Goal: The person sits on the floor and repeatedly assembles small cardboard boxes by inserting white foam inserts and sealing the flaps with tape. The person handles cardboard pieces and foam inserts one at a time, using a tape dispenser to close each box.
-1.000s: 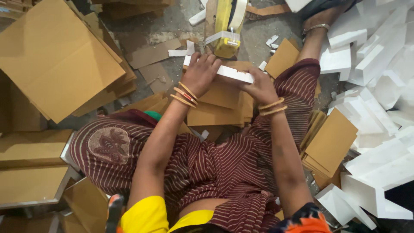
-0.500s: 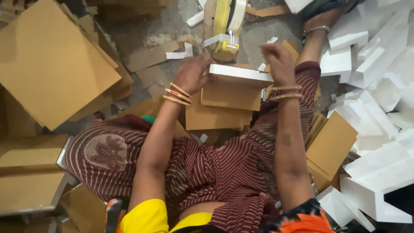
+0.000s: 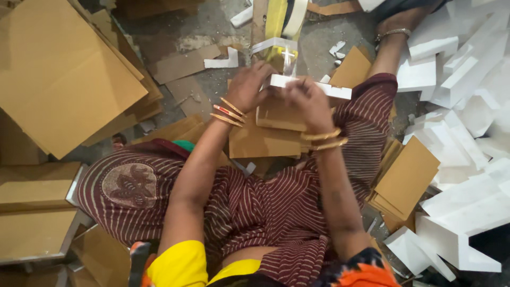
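Left hand (image 3: 248, 87): fingers curled on the left end of the white foam strip (image 3: 313, 87), gripping it from above.
Right hand (image 3: 308, 103): fingers bent over the middle of the same strip, pinching it (the fingertips are hidden, so how tightly I cannot tell).
White foam strip: it lies across the top edge of the brown cardboard piece (image 3: 276, 133), above the person's lap, probably held so to keep it straight along the edge.
Tape roll (image 3: 284, 21): yellow and white, just beyond the strip, easy to reach.
Foam blocks (image 3: 457, 69): piled to the right of the strip.
Cardboard sheets (image 3: 58, 79): stacked to the left of the strip.
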